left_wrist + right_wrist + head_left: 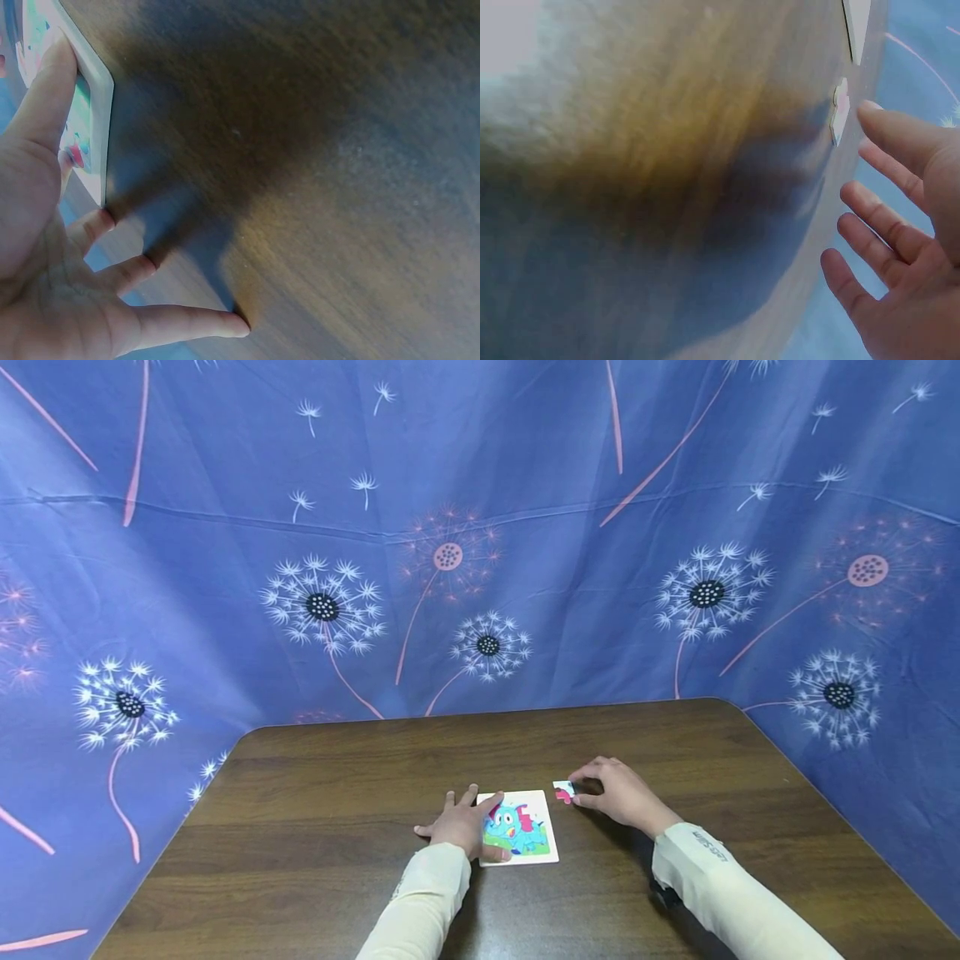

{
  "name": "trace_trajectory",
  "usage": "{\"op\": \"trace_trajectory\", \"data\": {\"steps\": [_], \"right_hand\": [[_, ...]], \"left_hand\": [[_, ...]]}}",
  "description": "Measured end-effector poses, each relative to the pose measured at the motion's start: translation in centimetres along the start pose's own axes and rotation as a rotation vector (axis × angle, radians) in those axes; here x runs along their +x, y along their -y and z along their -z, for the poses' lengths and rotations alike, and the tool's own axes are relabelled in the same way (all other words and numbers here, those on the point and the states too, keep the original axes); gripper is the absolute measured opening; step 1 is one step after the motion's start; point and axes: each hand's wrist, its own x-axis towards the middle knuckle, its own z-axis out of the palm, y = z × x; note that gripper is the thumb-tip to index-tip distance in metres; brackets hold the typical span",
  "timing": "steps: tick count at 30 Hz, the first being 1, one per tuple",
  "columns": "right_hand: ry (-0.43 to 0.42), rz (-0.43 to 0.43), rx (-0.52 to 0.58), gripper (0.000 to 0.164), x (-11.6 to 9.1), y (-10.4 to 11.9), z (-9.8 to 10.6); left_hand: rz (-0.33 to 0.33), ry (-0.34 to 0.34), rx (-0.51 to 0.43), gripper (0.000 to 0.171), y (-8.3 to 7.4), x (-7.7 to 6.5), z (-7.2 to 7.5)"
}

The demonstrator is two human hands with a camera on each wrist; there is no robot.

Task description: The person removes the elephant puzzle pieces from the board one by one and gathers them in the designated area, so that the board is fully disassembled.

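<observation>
A square jigsaw puzzle board [551, 852] with a blue elephant picture and a pale border lies flat on the table. A white, stepped patch shows in the picture's upper right. My left hand [459, 825] rests at the board's left side with fingers spread, its thumb and index finger lying over the border onto the picture. Just right of the board is a loose puzzle piece [563, 791], pink and white. Beside that piece is my right hand [618, 793], thumb and index finger at its right edge. In the right wrist view a small gap separates the thumb from the piece [841, 112].
The brown wood-grain table [337, 793] carries the board and the piece. Behind it and along its sides hangs a blue cloth [562, 568] printed with dandelions. Both forearms, in cream sleeves [720, 877], reach in from the front edge.
</observation>
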Motion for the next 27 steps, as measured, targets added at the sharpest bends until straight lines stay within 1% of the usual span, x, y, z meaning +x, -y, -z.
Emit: {"op": "trace_trajectory", "data": {"steps": [4, 8, 11, 19, 27], "right_hand": [[-0.046, 0.006, 0.026, 0.028, -0.5, 0.3, -0.2], [-0.092, 0.029, 0.067, 0.027, -1.0, 0.8, -0.6], [-0.114, 0.029, 0.1, 0.024, -1.2, 1.2, -0.9], [-0.11, 0.033, 0.193, 0.023, -1.6, 2.7, -1.4], [-0.065, -0.016, 0.183, 0.025, -1.5, 3.6, -2.3]], "left_hand": [[-0.003, -0.008, 0.008, 0.09, 0.1, 0.1, -0.2], [-0.001, -0.003, 0.013, 0.09, 0.2, 0.3, -0.4], [0.001, 0.004, 0.016, 0.09, 0.2, 0.3, -0.4], [0.007, 0.011, 0.024, 0.089, 0.1, 0.1, -0.2], [0.018, 0.028, 0.01, 0.089, 0.1, 0.2, -0.2]]}}
